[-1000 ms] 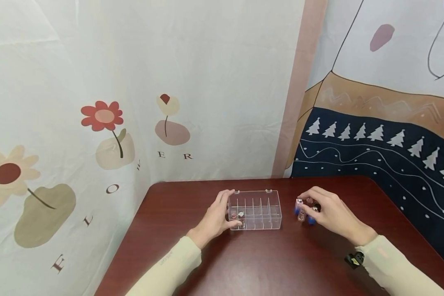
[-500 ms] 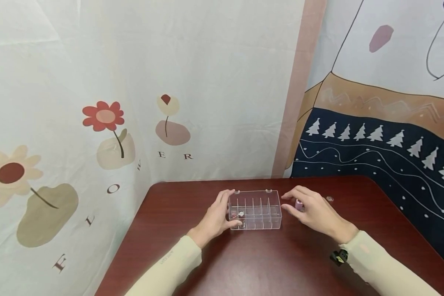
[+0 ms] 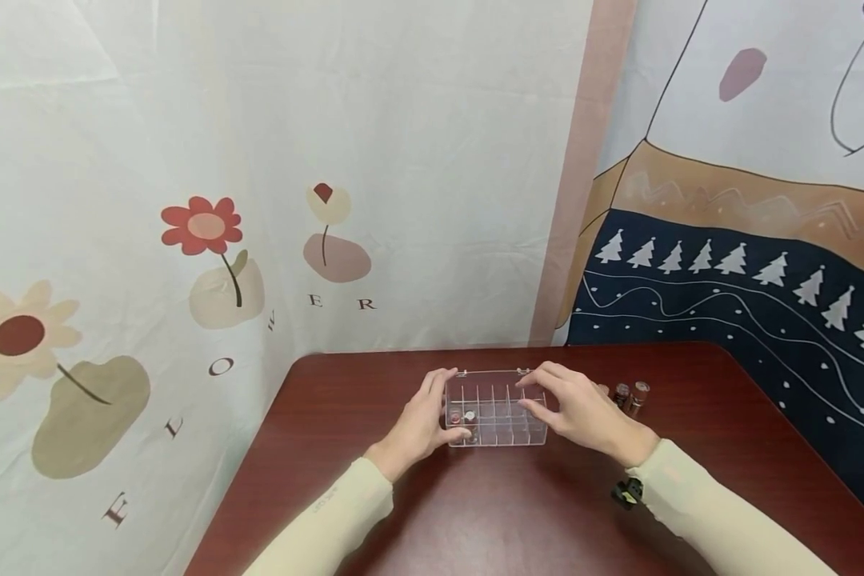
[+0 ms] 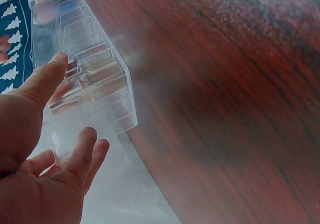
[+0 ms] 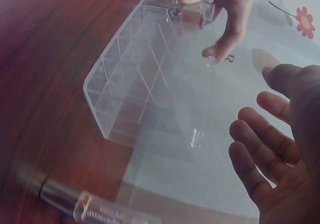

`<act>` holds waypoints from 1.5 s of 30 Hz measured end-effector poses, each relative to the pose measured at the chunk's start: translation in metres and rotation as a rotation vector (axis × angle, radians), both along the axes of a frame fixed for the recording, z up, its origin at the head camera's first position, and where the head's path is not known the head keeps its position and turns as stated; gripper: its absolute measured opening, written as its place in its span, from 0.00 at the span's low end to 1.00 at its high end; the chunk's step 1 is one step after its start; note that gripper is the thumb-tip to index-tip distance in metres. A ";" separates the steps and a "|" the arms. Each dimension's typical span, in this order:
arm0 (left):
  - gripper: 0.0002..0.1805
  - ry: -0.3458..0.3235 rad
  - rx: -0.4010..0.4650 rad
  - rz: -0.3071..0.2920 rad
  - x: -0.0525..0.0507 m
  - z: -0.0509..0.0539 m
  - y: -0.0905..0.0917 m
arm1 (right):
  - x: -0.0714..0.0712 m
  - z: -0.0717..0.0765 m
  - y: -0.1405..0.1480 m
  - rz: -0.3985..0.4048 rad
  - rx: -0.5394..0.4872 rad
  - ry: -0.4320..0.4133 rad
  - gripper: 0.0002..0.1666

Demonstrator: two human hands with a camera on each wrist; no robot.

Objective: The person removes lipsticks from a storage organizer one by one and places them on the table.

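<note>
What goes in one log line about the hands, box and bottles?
left hand: grips clear box at left end | right hand: holds nothing, near right end | bottles: some inside box, others on table

This looks like a draped-off corner — whether in a home or a studio, I cannot tell. Creased pale cloth (image 3: 432,160) printed with flowers (image 3: 202,226) and letters (image 3: 221,366) hangs behind a reddish-brown wood-grain table (image 3: 490,512); another cloth (image 3: 734,188) — mountains above white fir trees (image 3: 731,259) on navy — lines the right side.
</note>
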State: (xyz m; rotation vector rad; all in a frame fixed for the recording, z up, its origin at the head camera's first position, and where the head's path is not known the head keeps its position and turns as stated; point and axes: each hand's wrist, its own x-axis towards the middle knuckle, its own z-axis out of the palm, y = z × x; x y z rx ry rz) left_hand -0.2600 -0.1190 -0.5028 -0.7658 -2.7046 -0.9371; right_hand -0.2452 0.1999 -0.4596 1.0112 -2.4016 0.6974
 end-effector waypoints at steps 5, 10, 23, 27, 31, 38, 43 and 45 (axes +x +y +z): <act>0.60 -0.001 -0.011 -0.001 0.000 -0.002 0.000 | -0.005 -0.006 -0.011 0.027 0.014 -0.052 0.18; 0.60 -0.005 -0.015 -0.008 0.000 -0.003 0.000 | -0.010 -0.009 -0.020 0.073 0.020 -0.083 0.19; 0.61 -0.011 -0.027 0.008 -0.001 -0.001 -0.001 | -0.022 -0.015 -0.043 0.135 0.062 -0.158 0.16; 0.60 -0.020 -0.029 0.008 -0.001 -0.001 -0.001 | -0.025 -0.019 -0.050 0.154 0.065 -0.180 0.14; 0.60 -0.001 -0.043 0.010 -0.001 -0.001 -0.001 | -0.025 -0.021 -0.057 0.183 0.068 -0.210 0.13; 0.59 0.003 -0.043 0.015 0.000 -0.001 -0.001 | -0.026 -0.024 -0.067 0.208 0.061 -0.276 0.12; 0.59 0.011 -0.046 0.018 0.000 -0.001 0.000 | -0.027 -0.027 -0.073 0.225 0.065 -0.270 0.11; 0.59 0.014 -0.049 0.016 0.000 -0.001 0.000 | -0.027 -0.028 -0.075 0.226 0.063 -0.269 0.11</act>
